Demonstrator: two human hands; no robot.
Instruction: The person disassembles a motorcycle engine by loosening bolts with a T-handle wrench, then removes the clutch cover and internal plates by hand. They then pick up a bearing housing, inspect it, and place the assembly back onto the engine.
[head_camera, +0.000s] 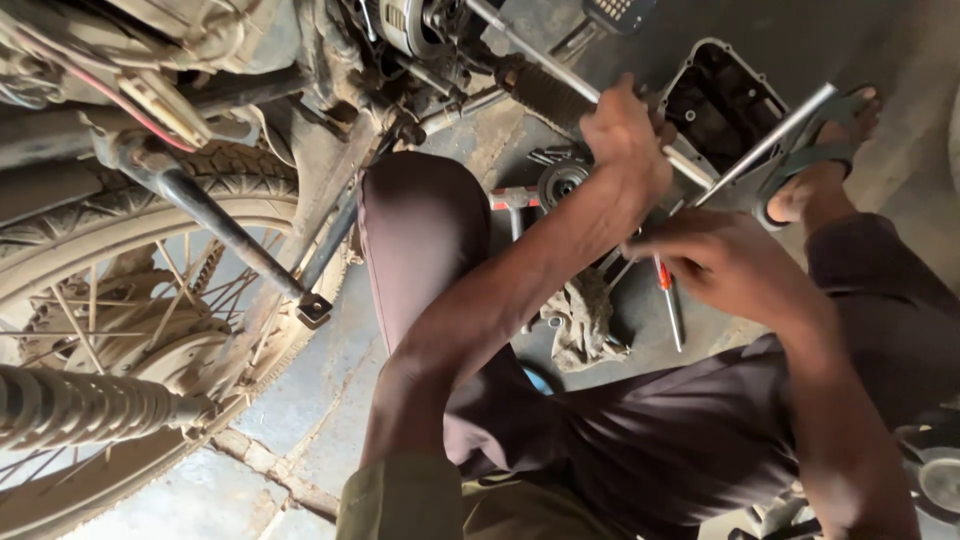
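My left hand (625, 135) reaches past my raised knee (420, 225) and is closed around a thin metal shaft (520, 48) that runs out from the motorcycle's engine area, just past a ribbed black rubber sleeve (545, 95). My right hand (720, 262) sits lower and to the right, closed on the near end of a long shiny steel bar tool (785, 130) that slants up to the right. Its fingertips are hidden. A red-handled screwdriver (667, 290) lies on the floor just below this hand.
A dusty spoked rear wheel (130, 290) and a shock spring (80, 405) fill the left. A removed engine cover (722, 98) lies on the concrete behind the hands, a dirty rag (585, 322) below them. My sandalled foot (822, 165) rests at the right.
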